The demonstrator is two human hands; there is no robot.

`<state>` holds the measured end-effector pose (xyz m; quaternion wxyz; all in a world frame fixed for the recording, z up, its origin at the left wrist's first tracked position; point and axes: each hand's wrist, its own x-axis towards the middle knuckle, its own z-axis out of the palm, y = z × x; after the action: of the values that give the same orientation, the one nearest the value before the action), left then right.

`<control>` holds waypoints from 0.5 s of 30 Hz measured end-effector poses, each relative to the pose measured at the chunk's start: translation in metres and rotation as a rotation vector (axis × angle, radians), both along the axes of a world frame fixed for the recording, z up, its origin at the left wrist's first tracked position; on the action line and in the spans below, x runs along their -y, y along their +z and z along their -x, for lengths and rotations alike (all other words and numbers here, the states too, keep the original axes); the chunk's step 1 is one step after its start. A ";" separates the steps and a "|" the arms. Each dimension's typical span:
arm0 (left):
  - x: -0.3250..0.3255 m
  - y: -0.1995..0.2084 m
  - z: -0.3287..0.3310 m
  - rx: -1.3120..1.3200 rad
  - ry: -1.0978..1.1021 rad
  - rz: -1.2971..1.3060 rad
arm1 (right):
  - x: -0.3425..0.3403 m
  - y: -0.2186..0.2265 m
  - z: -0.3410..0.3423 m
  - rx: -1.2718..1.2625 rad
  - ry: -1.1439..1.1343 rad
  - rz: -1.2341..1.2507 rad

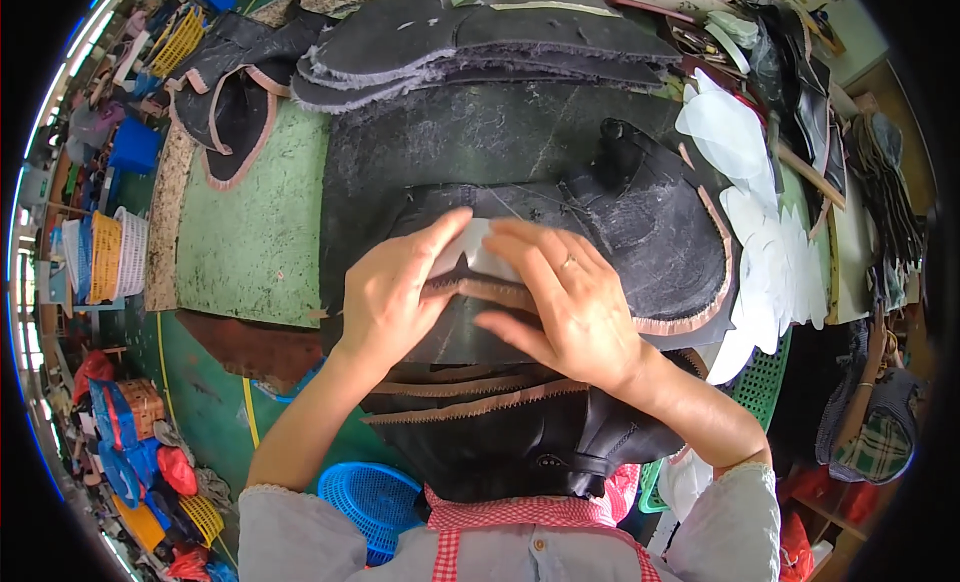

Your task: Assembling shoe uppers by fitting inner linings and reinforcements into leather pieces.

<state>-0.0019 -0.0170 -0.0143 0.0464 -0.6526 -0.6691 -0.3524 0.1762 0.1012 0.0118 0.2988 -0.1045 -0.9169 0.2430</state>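
Observation:
A small white sheet piece [475,244] lies against a black leather boot upper [470,197] at the middle of the bench. Between my hands the upper's tan, notched edge [490,290] is turned up. My left hand [385,287] has its fingers and thumb closed about the left side of this edge and the white piece. From the other side, my right hand [575,302] bends its fingers over the white piece, its thumb lower, near the notched edge. The fingers are slightly blurred and partly hide the work. Another black upper [655,247] with a tan rim lies to the right.
Fuzzy-edged black pieces [480,57] are stacked at the back. Loose white cut pieces [755,232] lie right, near a wooden handle [812,177]. Black uppers [500,432] rest on my lap. A blue basket [368,507] stands below, and a black upper [235,122] lies back left.

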 end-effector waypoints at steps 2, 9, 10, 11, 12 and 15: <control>-0.006 0.009 -0.005 0.193 0.044 0.070 | -0.006 0.002 0.008 0.054 -0.029 -0.138; -0.007 0.013 0.024 -0.081 -0.171 0.165 | -0.041 0.000 0.018 0.172 0.256 -0.248; -0.006 0.015 0.037 -0.173 -0.316 0.146 | -0.045 0.003 0.017 0.195 0.310 -0.256; -0.007 0.018 0.045 -0.212 -0.394 0.197 | -0.050 0.004 0.015 0.226 0.354 -0.270; -0.007 0.021 0.047 -0.210 -0.400 0.196 | -0.051 0.007 0.012 0.252 0.388 -0.295; -0.013 0.031 0.047 -0.307 -0.569 0.308 | -0.048 0.001 -0.001 0.240 0.329 -0.288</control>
<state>-0.0492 -0.0041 0.0172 -0.0523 -0.8575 -0.4912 -0.1440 0.1774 0.1493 0.0132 0.1559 0.0616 -0.9757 0.1412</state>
